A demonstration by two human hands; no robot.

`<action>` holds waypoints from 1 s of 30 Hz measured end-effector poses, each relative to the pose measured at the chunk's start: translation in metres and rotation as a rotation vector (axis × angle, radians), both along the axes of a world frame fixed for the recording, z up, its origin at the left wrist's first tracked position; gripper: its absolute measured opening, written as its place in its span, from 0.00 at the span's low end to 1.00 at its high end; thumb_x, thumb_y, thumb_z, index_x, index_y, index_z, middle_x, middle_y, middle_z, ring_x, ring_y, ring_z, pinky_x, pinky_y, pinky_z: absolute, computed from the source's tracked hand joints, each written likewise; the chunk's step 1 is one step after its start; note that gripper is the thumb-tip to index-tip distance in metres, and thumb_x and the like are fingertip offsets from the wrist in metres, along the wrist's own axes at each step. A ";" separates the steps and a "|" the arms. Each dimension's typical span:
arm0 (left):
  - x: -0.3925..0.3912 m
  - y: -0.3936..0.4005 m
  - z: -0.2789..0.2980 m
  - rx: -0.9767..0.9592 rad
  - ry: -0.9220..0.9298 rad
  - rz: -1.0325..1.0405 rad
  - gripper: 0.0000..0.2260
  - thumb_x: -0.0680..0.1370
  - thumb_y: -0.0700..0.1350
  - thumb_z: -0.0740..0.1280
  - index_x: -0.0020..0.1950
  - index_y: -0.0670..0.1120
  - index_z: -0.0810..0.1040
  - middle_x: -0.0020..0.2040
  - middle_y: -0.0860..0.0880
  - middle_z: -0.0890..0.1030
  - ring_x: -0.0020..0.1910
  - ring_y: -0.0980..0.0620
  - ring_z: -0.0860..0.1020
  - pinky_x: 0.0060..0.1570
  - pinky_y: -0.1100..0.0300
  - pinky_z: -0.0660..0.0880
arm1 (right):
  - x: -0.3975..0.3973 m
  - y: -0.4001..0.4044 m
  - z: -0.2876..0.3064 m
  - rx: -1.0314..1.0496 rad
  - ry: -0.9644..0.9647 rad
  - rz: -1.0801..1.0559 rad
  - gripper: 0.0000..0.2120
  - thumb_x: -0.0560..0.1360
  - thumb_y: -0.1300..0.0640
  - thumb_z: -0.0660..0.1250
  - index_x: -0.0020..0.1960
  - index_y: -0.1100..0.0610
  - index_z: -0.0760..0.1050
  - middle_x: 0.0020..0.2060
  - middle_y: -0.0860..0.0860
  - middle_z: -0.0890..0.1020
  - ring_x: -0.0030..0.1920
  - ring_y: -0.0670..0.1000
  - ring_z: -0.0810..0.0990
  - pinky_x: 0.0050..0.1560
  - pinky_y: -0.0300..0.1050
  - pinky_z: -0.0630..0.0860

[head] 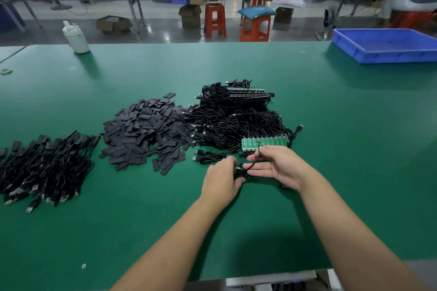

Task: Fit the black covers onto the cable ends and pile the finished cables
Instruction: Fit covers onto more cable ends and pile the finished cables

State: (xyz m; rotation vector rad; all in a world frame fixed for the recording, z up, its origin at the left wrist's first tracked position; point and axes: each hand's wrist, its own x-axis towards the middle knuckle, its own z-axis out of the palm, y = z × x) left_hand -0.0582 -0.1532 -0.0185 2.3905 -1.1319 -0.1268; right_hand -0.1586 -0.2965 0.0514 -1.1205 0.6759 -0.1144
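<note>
- My left hand (223,178) is curled around a small bunch of black cable (241,171), just above the green table (165,220).
- My right hand (277,165) pinches the same cable a bit higher up, between my thumb and first finger. My other fingers there lie loose and flat.
- The end of this cable is hidden by my fingers, so I cannot tell if it has a cover on it.
- The black covers (146,130) sit in a big heap in the middle of the table, to the left of my hands. There are lots and lots of them.
- Just past my hands is a big tangle of unfinished cables (236,120). A strip of little green circuit boards (264,144) lies at its near edge, close to my right fingers, with wires running from it.
- Far to the left is the finished pile (45,168). Those cables have black covers on their ends.
- So I think some of the job is done, but a lot is left. The heap of covers and the tangle are both large.
- A white bottle (76,38) and a blue tray (387,46) stand at the far edge of the table, well away from my work.
</note>
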 end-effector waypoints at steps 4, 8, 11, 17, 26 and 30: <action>-0.003 0.000 0.000 -0.043 0.223 0.048 0.07 0.79 0.50 0.66 0.56 0.51 0.75 0.49 0.51 0.82 0.50 0.46 0.77 0.49 0.54 0.73 | 0.000 -0.004 -0.009 -0.129 -0.008 -0.049 0.12 0.84 0.62 0.56 0.58 0.64 0.77 0.58 0.58 0.83 0.49 0.57 0.86 0.39 0.45 0.83; 0.002 -0.001 0.003 -0.181 0.601 0.043 0.09 0.80 0.47 0.66 0.41 0.53 0.71 0.37 0.54 0.76 0.36 0.54 0.73 0.38 0.60 0.69 | -0.005 -0.004 -0.018 -0.833 0.234 0.299 0.20 0.78 0.66 0.60 0.66 0.50 0.76 0.59 0.42 0.81 0.40 0.35 0.79 0.40 0.30 0.73; 0.003 -0.001 0.010 -0.245 0.694 0.047 0.03 0.81 0.45 0.65 0.49 0.50 0.77 0.39 0.51 0.78 0.38 0.52 0.73 0.44 0.55 0.71 | -0.003 0.005 -0.030 -1.085 0.291 0.459 0.09 0.79 0.56 0.69 0.58 0.50 0.80 0.47 0.44 0.83 0.37 0.40 0.76 0.45 0.40 0.75; 0.016 0.015 0.012 -0.114 0.403 0.167 0.06 0.81 0.49 0.63 0.55 0.51 0.77 0.46 0.54 0.81 0.44 0.53 0.78 0.46 0.57 0.73 | -0.005 -0.003 -0.036 -1.346 0.528 0.389 0.12 0.81 0.51 0.64 0.62 0.50 0.81 0.56 0.49 0.84 0.55 0.53 0.81 0.57 0.47 0.77; 0.018 0.030 0.020 -0.336 0.660 0.096 0.05 0.80 0.48 0.67 0.47 0.49 0.80 0.35 0.53 0.76 0.33 0.53 0.72 0.37 0.59 0.70 | 0.005 0.017 -0.031 -1.133 0.209 -0.040 0.15 0.84 0.50 0.57 0.59 0.56 0.80 0.51 0.49 0.84 0.49 0.49 0.82 0.52 0.48 0.78; 0.001 0.026 0.019 -0.203 0.574 -0.082 0.04 0.80 0.48 0.67 0.50 0.50 0.80 0.36 0.55 0.77 0.32 0.56 0.72 0.36 0.61 0.71 | 0.029 0.047 -0.024 -0.408 0.017 0.018 0.12 0.85 0.52 0.57 0.59 0.53 0.79 0.45 0.48 0.87 0.48 0.47 0.85 0.51 0.43 0.78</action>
